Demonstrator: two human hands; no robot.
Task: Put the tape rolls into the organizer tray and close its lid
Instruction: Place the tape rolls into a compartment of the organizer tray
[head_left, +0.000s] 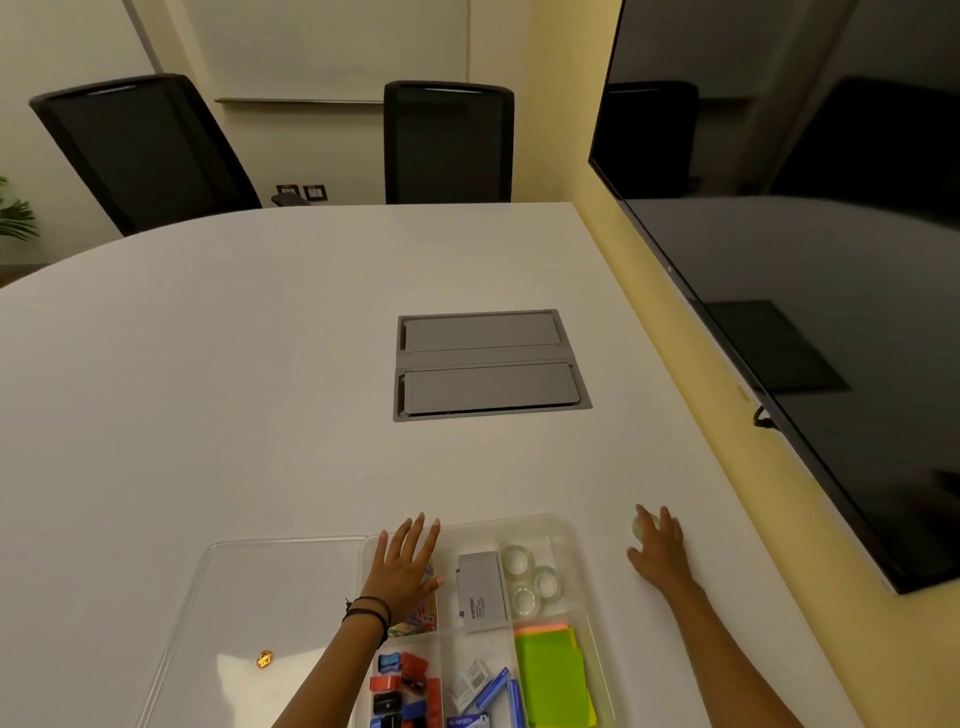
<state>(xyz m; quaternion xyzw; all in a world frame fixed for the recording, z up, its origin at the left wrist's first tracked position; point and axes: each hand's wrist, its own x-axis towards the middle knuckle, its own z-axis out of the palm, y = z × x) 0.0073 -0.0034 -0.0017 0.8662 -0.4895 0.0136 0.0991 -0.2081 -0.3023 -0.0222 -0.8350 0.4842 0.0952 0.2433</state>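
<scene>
We see the left hand lying flat with fingers spread on the far left corner of the clear tray, where three tape rolls already sit, while the right hand curls over another tape roll on the white table just right of the tray, its lid lying open at left.

The organizer tray sits at the bottom centre of the frame on the table, its lid flat just left. Three tape rolls lie in its upper-right compartment; a fourth tape roll lies right of the tray.
</scene>
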